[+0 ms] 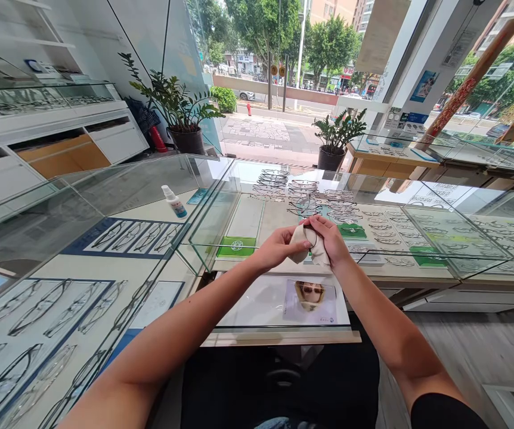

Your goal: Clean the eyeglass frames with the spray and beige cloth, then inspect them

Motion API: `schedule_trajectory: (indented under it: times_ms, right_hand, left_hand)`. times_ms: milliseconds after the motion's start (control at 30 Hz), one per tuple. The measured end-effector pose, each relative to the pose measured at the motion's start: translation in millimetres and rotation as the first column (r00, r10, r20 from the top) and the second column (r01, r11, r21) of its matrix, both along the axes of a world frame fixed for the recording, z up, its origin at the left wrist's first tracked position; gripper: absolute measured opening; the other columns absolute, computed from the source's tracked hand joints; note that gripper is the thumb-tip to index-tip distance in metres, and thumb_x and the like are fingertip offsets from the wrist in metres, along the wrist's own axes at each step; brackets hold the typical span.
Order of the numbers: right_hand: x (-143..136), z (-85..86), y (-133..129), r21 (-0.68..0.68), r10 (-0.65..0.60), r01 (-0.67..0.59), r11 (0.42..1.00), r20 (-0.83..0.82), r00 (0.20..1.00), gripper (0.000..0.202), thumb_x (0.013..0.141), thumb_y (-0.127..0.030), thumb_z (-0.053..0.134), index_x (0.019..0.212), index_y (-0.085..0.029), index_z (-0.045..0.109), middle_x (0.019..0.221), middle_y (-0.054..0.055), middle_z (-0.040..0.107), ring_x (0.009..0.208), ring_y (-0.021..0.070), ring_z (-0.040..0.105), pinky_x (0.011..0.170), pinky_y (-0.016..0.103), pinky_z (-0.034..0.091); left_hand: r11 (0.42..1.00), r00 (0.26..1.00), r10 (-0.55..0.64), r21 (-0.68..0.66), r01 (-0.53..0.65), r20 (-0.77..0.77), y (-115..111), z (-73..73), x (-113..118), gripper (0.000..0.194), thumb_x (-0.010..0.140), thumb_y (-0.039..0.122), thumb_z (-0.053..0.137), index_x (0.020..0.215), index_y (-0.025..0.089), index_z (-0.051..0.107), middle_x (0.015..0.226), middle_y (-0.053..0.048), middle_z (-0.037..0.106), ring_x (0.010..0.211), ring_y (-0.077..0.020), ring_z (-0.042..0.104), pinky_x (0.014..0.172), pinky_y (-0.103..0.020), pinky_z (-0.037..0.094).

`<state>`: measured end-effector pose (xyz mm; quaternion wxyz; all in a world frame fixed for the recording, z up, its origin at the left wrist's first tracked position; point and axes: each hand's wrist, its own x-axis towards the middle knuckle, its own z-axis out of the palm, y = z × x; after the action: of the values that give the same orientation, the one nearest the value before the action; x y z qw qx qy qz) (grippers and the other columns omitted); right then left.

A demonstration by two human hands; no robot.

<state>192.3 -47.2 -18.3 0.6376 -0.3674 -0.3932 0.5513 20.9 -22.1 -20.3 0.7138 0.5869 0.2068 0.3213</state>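
A cream cloth (300, 243) is bunched between my two hands above the front edge of the glass display case. Part of a thin dark rim, seemingly of a pair of glasses (313, 237), shows between the folds. My left hand (280, 245) pinches the cloth and rim from the left, its thumb on top. On the other side, my right hand (328, 237) has its fingers wrapped round the cloth and the top of the rim. The rest of the glasses is hidden by cloth and fingers.
Rows of glasses lie in the glass case (239, 164) ahead and in the left case. A spray bottle (174, 201) stands at the left. Below my hands is a white counter panel (257, 304) with a picture card (310, 301). Potted plants (189, 140) stand beyond.
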Motion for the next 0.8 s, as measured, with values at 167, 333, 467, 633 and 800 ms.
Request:
schedule_trajectory:
  times_ms: [167, 333, 467, 633, 800]
  right_hand:
    - [-2.5, -0.3, -0.8, 0.012, 0.013, -0.012, 1.000, -0.018, 1.000, 0.039, 0.067, -0.058, 0.100, 0.077, -0.025, 0.080, 0.095, 0.003, 0.082, 0.092, 0.0216, 0.071, 0.087, 0.034, 0.059]
    - [-2.1, -2.2, 0.9, 0.005, 0.025, -0.025, 1.000, -0.009, 1.000, 0.036, 0.069, -0.055, 0.098, 0.081, -0.025, 0.082, 0.103, 0.005, 0.084, 0.096, 0.0225, 0.074, 0.090, 0.035, 0.060]
    - [-2.7, -3.9, 1.3, 0.005, 0.042, -0.042, 0.999, -0.032, 0.999, 0.037, 0.069, -0.053, 0.100, 0.086, -0.026, 0.082, 0.106, 0.004, 0.086, 0.097, 0.0215, 0.076, 0.092, 0.034, 0.060]
    - [-3.2, -5.7, 2.3, 0.000, 0.021, -0.021, 1.000, -0.037, 0.999, 0.042, 0.066, -0.055, 0.102, 0.087, -0.027, 0.077, 0.104, 0.003, 0.086, 0.100, 0.0242, 0.078, 0.093, 0.037, 0.062]
    - [-2.5, -6.8, 3.6, 0.005, 0.001, -0.001, 1.000, -0.061, 0.998, 0.044, 0.065, -0.053, 0.104, 0.087, -0.027, 0.076, 0.100, 0.002, 0.086, 0.098, 0.0235, 0.078, 0.090, 0.037, 0.062]
  left_hand:
    - [0.997, 0.997, 0.080, 0.007, -0.080, -0.002, -1.5, -1.1, 1.7, 0.063, 0.067, 0.059, 0.103, 0.098, 0.013, 0.073, 0.080, -0.002, 0.069, 0.068, -0.0119, 0.059, 0.066, -0.024, 0.044]
    - [0.986, 0.986, 0.163, 0.047, -0.161, -0.027, 0.3, -5.2, 2.8, 0.064, 0.068, 0.064, 0.100, 0.096, 0.013, 0.072, 0.076, 0.001, 0.063, 0.064, -0.0095, 0.052, 0.061, -0.023, 0.038]
    - [0.976, 0.981, 0.192, 0.106, -0.189, -0.021, 2.0, -8.9, 4.0, 0.063, 0.074, 0.066, 0.096, 0.102, 0.014, 0.073, 0.074, 0.002, 0.060, 0.061, -0.0084, 0.046, 0.059, -0.023, 0.033]
    - [0.969, 0.979, 0.203, 0.148, -0.197, -0.024, 2.7, -10.8, 3.4, 0.062, 0.079, 0.067, 0.091, 0.106, 0.015, 0.073, 0.075, 0.002, 0.060, 0.063, -0.0091, 0.046, 0.058, -0.024, 0.032]
    - [0.974, 0.983, 0.181, 0.143, -0.174, -0.037, 3.0, -12.6, 2.0, 0.061, 0.082, 0.065, 0.089, 0.112, 0.015, 0.072, 0.075, 0.003, 0.058, 0.061, -0.0092, 0.044, 0.057, -0.024, 0.031]
